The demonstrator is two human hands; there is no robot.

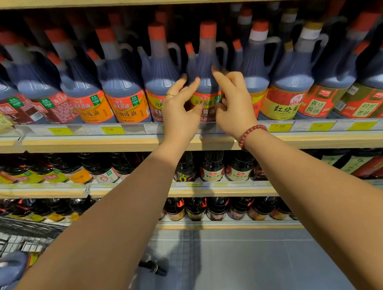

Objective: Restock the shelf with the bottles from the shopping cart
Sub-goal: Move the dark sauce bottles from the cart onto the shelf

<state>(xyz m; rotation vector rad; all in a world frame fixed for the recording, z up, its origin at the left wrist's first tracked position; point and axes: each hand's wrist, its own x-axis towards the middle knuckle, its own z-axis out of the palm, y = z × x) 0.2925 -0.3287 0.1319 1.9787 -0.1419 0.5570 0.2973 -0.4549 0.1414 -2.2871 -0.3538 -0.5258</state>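
Observation:
A dark soy sauce bottle (206, 73) with a red cap, a side handle and a yellow-green label stands upright at the front of the upper shelf (90, 144), in a row of similar bottles. My left hand (179, 114) touches its left side, fingertips on the shoulder and thumb by the label. My right hand (235, 110), with a red bead bracelet on the wrist, presses against its right side. The bottle sits between both hands. At the lower left is the wire shopping cart (22, 233), with a blurred blue-grey bottle (8, 268) lying in it.
Neighbouring bottles (123, 86) stand tight on both sides of the held one. Yellow price tags (113, 129) line the shelf edge. Lower shelves (212, 191) carry smaller dark bottles. Grey floor tiles (239, 266) lie below, to the right of the cart.

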